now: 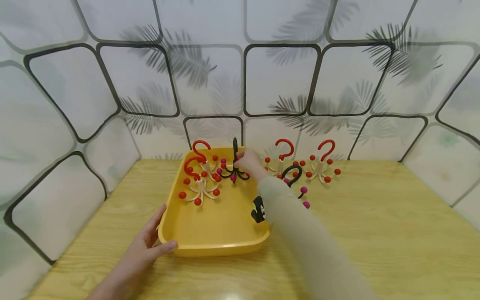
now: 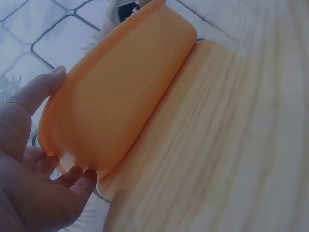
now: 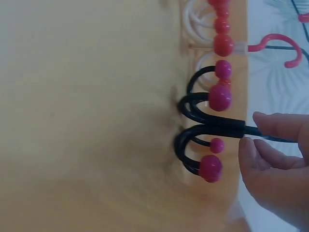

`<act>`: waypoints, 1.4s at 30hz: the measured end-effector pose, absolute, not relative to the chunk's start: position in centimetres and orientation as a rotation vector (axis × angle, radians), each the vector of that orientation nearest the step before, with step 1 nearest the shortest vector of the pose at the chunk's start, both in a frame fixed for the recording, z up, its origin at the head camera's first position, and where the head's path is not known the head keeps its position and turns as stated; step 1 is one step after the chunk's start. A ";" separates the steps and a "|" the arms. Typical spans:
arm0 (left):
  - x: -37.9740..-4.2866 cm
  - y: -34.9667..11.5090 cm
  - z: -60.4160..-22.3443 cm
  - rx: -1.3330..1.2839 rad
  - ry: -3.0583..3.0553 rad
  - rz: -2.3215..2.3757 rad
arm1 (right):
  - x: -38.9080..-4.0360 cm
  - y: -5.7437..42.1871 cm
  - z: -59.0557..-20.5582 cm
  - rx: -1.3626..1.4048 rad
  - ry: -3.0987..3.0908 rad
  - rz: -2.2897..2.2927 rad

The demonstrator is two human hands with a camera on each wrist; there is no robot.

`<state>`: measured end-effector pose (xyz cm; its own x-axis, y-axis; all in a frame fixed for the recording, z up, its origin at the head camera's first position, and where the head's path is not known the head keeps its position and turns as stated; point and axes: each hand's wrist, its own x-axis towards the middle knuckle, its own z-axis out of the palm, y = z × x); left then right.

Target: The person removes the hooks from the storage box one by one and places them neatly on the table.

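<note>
My right hand point(image 1: 249, 164) pinches the stem of a black multi-arm hook hanger point(image 1: 235, 170) with pink balls on its arm ends, at the back right of a yellow tray point(image 1: 219, 251). The right wrist view shows thumb and fingers on the thin stem just above where the black arms point(image 3: 222, 128) join. With its hook up, the hanger stands upright. My left hand point(image 1: 144, 246) holds the tray's front left corner; in the left wrist view its fingers curl against the orange-looking tray wall point(image 2: 116, 87). Inside, left of the black hanger, stand two white hangers point(image 1: 201, 191) with red hooks and red balls.
Right of the tray, on the wooden table point(image 1: 375, 216), stand two more white-and-red hangers point(image 1: 320, 170) and a black one point(image 1: 292, 171), partly hidden by my right sleeve point(image 1: 300, 233). A patterned wall point(image 1: 277, 79) closes off the back.
</note>
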<state>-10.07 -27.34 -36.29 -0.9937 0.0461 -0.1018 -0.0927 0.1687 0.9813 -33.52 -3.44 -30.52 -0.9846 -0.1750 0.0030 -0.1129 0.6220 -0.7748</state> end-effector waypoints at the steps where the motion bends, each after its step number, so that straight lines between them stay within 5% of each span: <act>1: -10.1 -27.3 -36.3 -0.049 2.308 1.959 | -33.6 -3.5 -30.9 -0.256 2.761 -1.302; 27: -10.1 -27.3 -36.4 -0.041 2.327 1.950 | -33.5 -3.5 -31.8 -0.357 2.880 -1.119; 42: -10.2 -27.4 -36.5 -0.045 2.323 1.923 | -31.8 -2.5 -28.7 -0.460 2.881 -1.242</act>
